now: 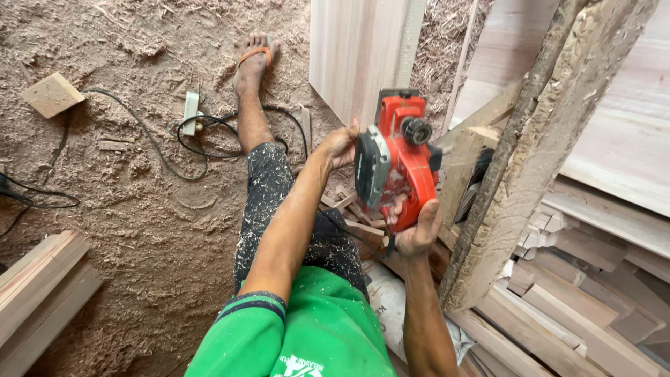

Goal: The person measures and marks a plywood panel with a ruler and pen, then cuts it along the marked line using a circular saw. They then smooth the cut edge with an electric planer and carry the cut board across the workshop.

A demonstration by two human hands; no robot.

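Both hands are gripping a red electric planer (pixel 398 160) held on its side against a rough, bark-edged plank (pixel 530 146) that is leaning from about 1 o'clock down to 7 o'clock across the right half of the view. The planer is sitting at the centre, and the plank's edge is lying just at its 3 o'clock, touching or nearly so; the contact itself is hidden behind the tool's body. The left hand (pixel 340 145) is closed around the planer's upper-left end, at roughly 10 o'clock from the tool. The right hand (pixel 419 227) is wrapping its fingers around the lower end at 6 o'clock, and it is the nearer of the two to the plank. The planer's long axis is running close to the plank's own slant. Short wood offcuts (pixel 352 220) are lying just under the tool, and a black cable (pixel 209 143) is looping over the sawdust-covered floor (pixel 125 209) at 9 o'clock.
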